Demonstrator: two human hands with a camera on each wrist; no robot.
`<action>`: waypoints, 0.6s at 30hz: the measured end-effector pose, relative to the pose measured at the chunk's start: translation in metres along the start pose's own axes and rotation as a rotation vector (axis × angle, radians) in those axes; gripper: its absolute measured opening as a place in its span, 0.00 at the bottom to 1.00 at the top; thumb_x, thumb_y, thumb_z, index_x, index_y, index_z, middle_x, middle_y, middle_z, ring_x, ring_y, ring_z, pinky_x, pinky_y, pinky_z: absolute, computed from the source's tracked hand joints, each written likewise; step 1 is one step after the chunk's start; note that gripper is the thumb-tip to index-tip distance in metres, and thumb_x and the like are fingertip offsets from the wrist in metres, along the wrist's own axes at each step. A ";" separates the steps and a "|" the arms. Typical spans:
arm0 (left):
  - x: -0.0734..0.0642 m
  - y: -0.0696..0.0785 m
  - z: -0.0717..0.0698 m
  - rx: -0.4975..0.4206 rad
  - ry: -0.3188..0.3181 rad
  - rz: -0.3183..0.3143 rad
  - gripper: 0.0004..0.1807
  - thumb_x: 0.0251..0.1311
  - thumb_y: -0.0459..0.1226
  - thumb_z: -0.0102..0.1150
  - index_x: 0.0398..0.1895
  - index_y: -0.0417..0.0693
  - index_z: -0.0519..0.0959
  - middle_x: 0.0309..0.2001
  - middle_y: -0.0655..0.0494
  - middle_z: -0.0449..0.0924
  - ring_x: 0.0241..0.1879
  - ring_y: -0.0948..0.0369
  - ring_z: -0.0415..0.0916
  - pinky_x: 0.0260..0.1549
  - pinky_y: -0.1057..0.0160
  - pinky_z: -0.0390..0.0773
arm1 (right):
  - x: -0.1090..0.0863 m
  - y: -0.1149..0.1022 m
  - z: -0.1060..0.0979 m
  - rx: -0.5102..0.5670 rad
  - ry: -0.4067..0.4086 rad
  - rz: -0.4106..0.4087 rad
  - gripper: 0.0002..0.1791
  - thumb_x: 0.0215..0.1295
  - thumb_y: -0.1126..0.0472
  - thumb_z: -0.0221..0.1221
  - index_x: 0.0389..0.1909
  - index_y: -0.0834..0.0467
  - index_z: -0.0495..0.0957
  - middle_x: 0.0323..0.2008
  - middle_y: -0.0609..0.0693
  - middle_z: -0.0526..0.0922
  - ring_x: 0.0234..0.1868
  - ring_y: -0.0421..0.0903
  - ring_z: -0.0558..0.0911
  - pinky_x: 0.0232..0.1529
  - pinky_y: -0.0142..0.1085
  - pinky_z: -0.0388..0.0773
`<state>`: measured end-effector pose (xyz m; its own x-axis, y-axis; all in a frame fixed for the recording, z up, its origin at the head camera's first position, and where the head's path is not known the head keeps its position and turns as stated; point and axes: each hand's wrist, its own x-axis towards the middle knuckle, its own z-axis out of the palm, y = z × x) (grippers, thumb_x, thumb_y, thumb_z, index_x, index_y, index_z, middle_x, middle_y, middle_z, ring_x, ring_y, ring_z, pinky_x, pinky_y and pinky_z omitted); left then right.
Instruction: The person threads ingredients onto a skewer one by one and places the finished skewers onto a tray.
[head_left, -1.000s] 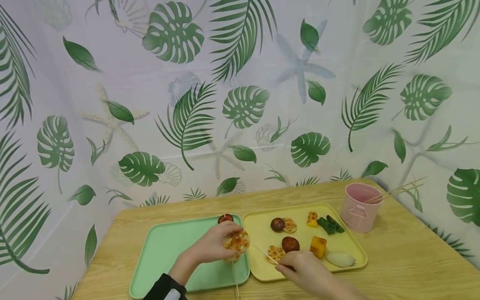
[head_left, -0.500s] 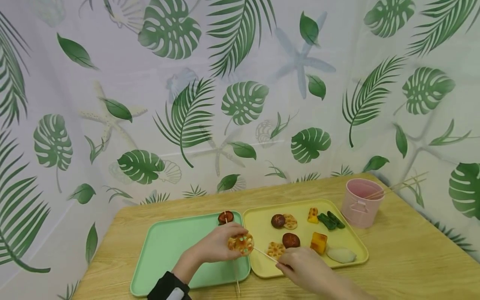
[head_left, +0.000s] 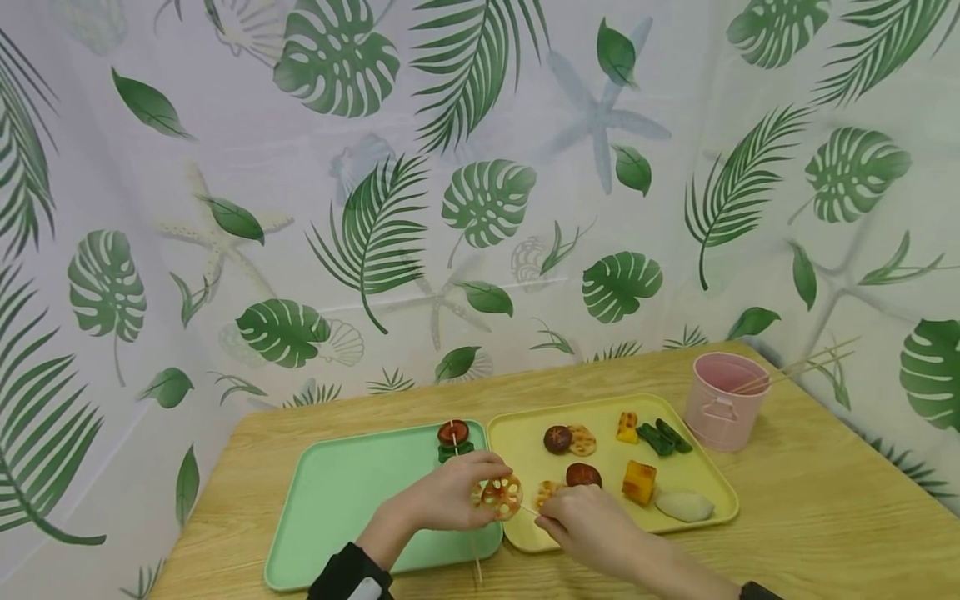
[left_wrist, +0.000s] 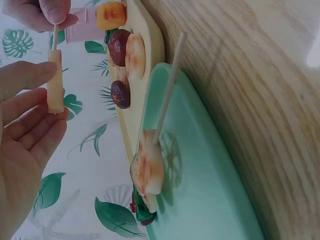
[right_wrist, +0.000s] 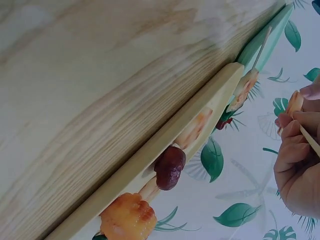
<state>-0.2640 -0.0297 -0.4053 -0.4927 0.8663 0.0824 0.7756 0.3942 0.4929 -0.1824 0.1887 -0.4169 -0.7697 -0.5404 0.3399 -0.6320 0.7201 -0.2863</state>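
I have the left hand (head_left: 453, 493) pinching a lotus slice (head_left: 498, 497) near the green tray (head_left: 341, 508); the right hand (head_left: 592, 527), now closer, grips a skewer (left_wrist: 55, 38) apparently pushed deeper, so threading advances.

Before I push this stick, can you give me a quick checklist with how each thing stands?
1. Lotus slice pinched by your left grip: ok.
2. Stick held in your right grip: ok.
3. Stick meeting the slice's edge: ok.
4. How deep the tip sits: cannot tell, the slice hides it.
5. Left fingertips clear of the stick's line: probably not ok, they look close to the opposite edge.
6. Loaded skewer on the green tray: ok.
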 end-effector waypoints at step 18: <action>-0.014 -0.033 -0.003 0.012 0.076 -0.094 0.25 0.51 0.35 0.63 0.55 0.39 0.75 0.53 0.48 0.71 0.51 0.53 0.71 0.46 0.61 0.73 | -0.063 0.025 -0.022 0.135 -0.030 0.137 0.01 0.58 0.64 0.61 0.30 0.58 0.79 0.22 0.35 0.75 0.19 0.28 0.66 0.19 0.27 0.67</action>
<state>-0.2836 -0.0561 -0.4200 -0.5916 0.7998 0.1017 0.7290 0.4767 0.4912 -0.1478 0.2507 -0.4255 -0.8503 -0.4557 0.2633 -0.5261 0.7236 -0.4467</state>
